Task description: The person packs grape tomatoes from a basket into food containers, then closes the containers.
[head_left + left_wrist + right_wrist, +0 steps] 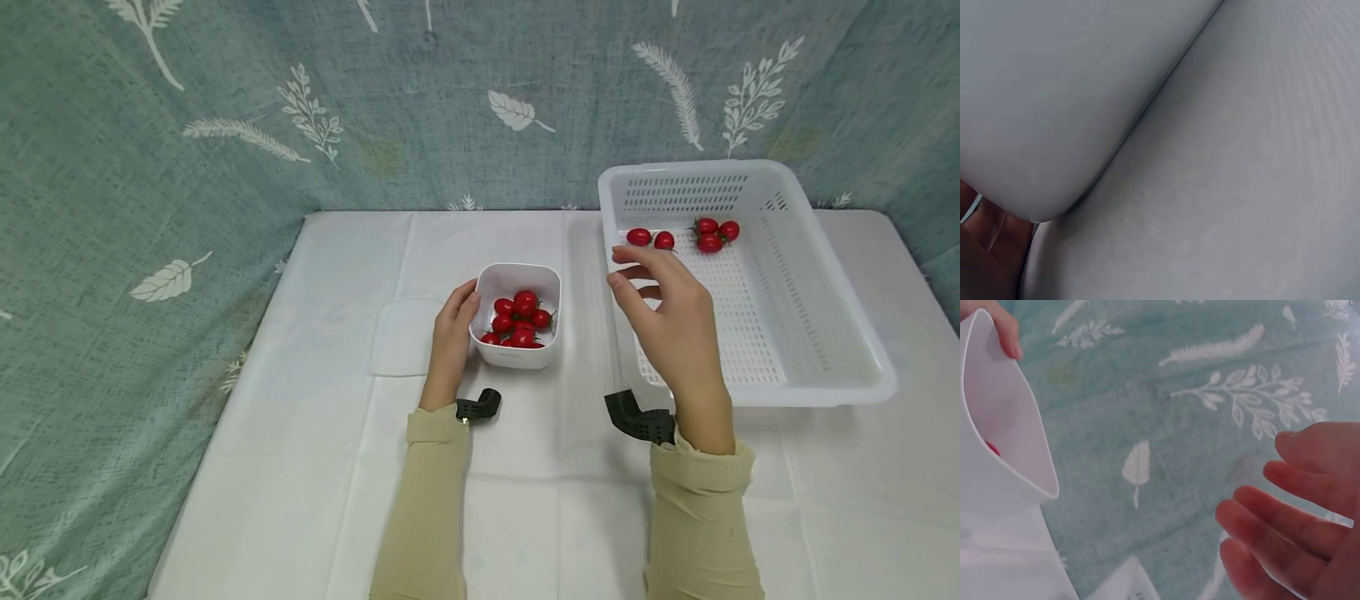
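Observation:
A small white square container (517, 358) stands mid-table with several red cherry tomatoes (522, 321) in it. My left hand (450, 337) holds its left side, thumb at the rim. In the left wrist view the container's wall (1054, 94) fills much of the picture and the fingers (1004, 237) show beneath its corner. My right hand (671, 312) hovers over the left side of a white perforated basket (817, 275), fingers loosely bent and nothing between them. In the right wrist view that hand (1304, 531) is bare, apart from the container. Several tomatoes (708, 237) lie toward the basket's back.
A translucent square lid (405, 337) lies flat to the left of the container. White cloth covers the table (300, 500). Behind and to the left hangs a green leaf-patterned curtain (420, 125). Each wrist carries a black camera mount (641, 419).

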The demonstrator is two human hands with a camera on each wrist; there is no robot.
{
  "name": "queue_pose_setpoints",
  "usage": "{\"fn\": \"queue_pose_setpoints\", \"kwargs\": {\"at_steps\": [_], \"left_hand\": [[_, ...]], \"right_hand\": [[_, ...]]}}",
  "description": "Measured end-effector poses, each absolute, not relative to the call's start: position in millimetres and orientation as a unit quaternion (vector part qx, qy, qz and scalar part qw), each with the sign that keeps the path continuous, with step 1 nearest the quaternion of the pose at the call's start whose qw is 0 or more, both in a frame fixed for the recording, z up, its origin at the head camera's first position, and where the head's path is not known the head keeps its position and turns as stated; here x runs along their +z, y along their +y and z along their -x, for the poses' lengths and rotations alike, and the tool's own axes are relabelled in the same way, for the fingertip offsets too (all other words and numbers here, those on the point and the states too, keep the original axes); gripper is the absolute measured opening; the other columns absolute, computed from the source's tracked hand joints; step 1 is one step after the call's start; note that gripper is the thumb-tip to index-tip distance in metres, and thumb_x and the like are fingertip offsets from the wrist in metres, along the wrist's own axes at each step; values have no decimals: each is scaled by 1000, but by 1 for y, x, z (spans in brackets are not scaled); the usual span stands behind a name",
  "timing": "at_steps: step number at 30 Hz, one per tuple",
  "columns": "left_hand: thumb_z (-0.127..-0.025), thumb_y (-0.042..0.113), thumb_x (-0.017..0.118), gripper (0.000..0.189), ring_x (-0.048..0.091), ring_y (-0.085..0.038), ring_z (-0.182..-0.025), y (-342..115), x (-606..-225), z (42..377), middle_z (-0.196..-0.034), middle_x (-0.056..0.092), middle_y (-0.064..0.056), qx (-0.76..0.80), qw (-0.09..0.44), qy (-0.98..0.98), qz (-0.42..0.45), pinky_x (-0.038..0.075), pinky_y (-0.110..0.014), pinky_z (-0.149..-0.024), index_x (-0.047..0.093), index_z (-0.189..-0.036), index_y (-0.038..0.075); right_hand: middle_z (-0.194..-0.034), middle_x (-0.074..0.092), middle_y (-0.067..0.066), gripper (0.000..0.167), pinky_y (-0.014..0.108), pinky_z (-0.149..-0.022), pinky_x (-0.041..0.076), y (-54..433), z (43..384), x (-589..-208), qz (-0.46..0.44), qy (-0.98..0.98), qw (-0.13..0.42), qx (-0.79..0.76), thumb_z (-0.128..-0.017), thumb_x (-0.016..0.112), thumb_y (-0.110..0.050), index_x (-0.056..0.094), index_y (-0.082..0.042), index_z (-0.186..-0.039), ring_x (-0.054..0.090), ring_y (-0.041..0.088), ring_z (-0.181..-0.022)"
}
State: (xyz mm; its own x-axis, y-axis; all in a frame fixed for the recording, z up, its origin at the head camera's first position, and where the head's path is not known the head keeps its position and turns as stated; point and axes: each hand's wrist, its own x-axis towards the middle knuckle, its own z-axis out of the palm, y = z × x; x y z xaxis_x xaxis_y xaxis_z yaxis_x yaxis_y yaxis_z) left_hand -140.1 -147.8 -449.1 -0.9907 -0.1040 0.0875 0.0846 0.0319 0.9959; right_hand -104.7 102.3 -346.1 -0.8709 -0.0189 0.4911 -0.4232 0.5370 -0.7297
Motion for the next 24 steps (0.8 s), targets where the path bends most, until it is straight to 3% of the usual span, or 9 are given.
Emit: {"fn": "queue_pose_setpoints", "kwargs": {"at_steps": [13,20,24], "left_hand": [[-92,33,47,42,46,-12,-114,-150,-448,139,-126,51,-5,-687,66,-724,-8,33,-29,-97,50,-126,8],[-91,32,48,42,47,-12,-113,-150,-448,139,-125,51,-4,-690,65,-721,-11,34,-29,-97,51,-125,9],[-91,33,48,43,47,-12,-113,-150,-449,140,-126,51,-5,-690,62,-721,-9,34,-30,-97,50,-126,8]], "right_hand": [[-105,60,-5,28,18,-74,44,113,112,-345,-91,-867,215,441,-88,54,-28,61,-17,-113,58,12,-90],[-107,60,1,30,36,-75,48,121,118,-337,-113,-886,205,400,-88,54,-25,60,-12,-114,58,15,-90],[-109,59,3,32,37,-75,48,126,122,-329,-114,-899,201,372,-88,54,-25,59,-11,-116,58,17,-91]]}}
